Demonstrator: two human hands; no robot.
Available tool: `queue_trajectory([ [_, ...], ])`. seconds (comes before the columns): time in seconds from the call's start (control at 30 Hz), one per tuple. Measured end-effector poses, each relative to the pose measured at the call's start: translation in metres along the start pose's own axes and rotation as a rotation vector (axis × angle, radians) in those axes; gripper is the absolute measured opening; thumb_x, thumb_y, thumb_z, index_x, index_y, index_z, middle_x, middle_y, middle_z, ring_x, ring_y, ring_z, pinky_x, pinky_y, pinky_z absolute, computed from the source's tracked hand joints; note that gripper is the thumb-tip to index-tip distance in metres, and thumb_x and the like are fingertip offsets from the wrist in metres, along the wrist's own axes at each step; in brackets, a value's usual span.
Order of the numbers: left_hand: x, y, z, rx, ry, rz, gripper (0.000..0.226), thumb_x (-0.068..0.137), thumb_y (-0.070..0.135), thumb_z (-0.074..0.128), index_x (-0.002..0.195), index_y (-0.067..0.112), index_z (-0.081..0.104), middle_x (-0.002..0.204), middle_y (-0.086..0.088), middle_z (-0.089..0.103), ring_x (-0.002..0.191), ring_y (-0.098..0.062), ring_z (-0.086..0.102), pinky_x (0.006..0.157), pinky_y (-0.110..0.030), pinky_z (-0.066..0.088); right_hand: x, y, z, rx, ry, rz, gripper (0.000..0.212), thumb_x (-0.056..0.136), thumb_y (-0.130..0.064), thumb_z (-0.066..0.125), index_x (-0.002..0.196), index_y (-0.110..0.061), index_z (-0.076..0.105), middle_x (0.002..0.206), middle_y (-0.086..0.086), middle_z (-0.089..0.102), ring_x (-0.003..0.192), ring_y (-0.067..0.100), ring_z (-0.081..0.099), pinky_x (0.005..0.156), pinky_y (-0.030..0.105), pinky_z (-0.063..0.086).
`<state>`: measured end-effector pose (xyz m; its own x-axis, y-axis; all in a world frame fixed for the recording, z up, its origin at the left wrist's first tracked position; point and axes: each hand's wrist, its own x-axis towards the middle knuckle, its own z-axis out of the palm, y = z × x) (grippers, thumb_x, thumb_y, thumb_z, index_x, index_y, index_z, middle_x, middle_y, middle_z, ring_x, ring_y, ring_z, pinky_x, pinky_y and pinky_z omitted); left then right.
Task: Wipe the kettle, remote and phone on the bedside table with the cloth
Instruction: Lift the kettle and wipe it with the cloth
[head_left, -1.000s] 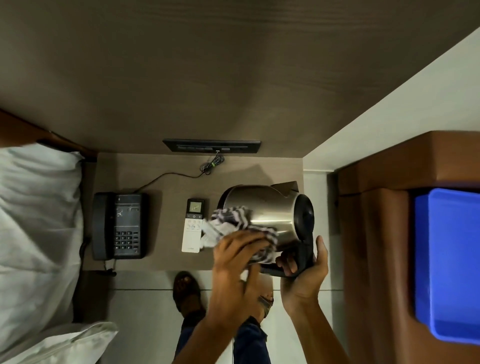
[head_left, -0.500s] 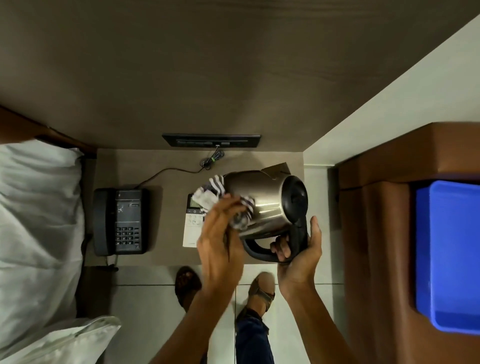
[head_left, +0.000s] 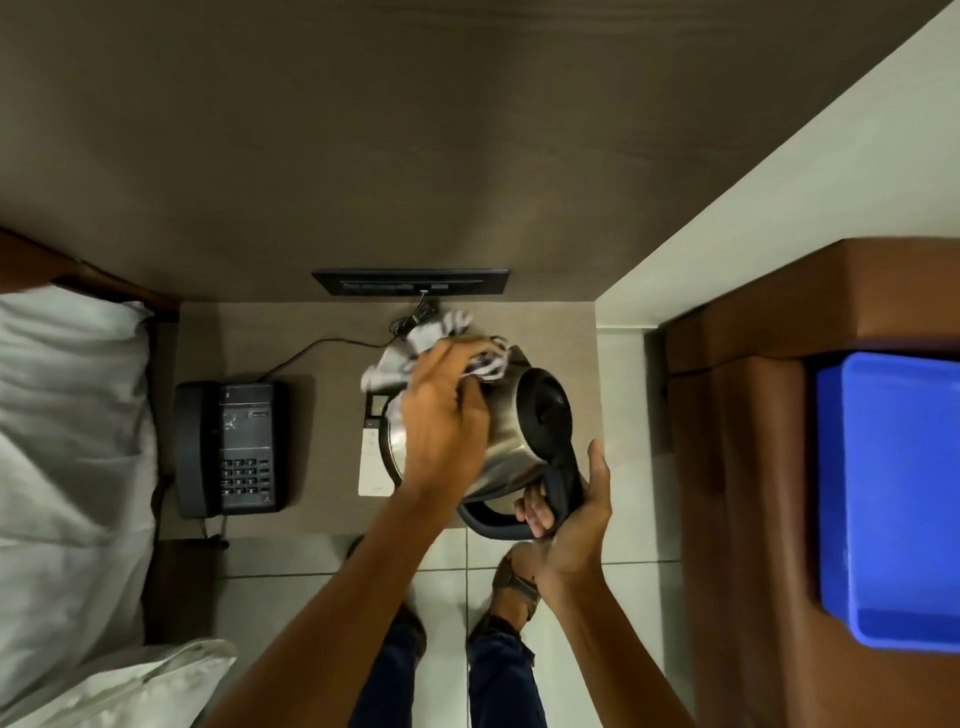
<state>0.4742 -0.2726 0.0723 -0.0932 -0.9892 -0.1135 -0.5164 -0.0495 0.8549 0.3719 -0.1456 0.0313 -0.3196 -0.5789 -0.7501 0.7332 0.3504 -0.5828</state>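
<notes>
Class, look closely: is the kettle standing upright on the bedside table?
No. The kettle is tipped sideways, held by its handle in the right hand.

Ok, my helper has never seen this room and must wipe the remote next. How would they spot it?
Start at the bedside table between the bed and the brown cabinet. The remote lies flat near the table's middle, right of the black phone, partly hidden under the tilted steel kettle. It is the only slim white thing there, with a small screen at its far end.
</notes>
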Motion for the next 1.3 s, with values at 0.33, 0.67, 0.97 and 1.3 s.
queue_trajectory([
  [0.33, -0.062, -0.035, -0.009, 0.089, -0.020, 0.217, 0.047, 0.092, -0.012, 0.056, 0.130, 0.011, 0.068, 0.148, -0.001, 0.057, 0.145, -0.020, 0.047, 0.112, -0.052, 0.048, 0.006, -0.019, 0.009, 0.152, 0.034, 0.003, 0.068, 0.096, -0.075, 0.042, 0.064, -0.018, 0.062, 0.042, -0.004, 0.041, 0.040, 0.013, 0.040, 0.055, 0.032, 0.034],
  [0.67, -0.089, -0.063, -0.014, 0.186, -0.144, 0.506, 0.052, 0.095, -0.010, 0.045, 0.140, 0.014, 0.059, 0.153, 0.004, 0.052, 0.149, -0.019, 0.043, 0.122, -0.055, 0.034, -0.001, -0.026, 0.019, 0.205, 0.029, 0.029, 0.068, 0.097, -0.076, 0.039, 0.072, -0.021, 0.070, 0.044, -0.005, 0.050, 0.040, 0.010, 0.051, 0.053, 0.025, 0.047],
  [0.97, -0.073, -0.027, 0.005, 0.225, -0.214, 0.710, 0.043, 0.107, 0.000, 0.034, 0.137, 0.005, 0.064, 0.149, -0.010, 0.057, 0.151, -0.023, 0.040, 0.127, -0.049, 0.025, 0.002, -0.037, 0.028, 0.222, -0.039, 0.040, 0.068, 0.093, -0.080, 0.045, 0.063, -0.021, 0.063, 0.044, -0.006, 0.045, 0.040, 0.009, 0.043, 0.047, 0.021, 0.043],
  [1.3, -0.050, -0.014, 0.011, 0.140, -0.151, 0.644, 0.038, 0.107, 0.005, 0.038, 0.131, 0.004, 0.067, 0.145, -0.012, 0.061, 0.148, -0.025, 0.045, 0.125, -0.049, 0.031, -0.003, -0.020, 0.032, 0.267, 0.036, 0.049, 0.066, 0.097, -0.073, 0.047, 0.081, -0.020, 0.082, 0.051, -0.005, 0.052, 0.040, 0.006, 0.049, 0.040, 0.020, 0.043],
])
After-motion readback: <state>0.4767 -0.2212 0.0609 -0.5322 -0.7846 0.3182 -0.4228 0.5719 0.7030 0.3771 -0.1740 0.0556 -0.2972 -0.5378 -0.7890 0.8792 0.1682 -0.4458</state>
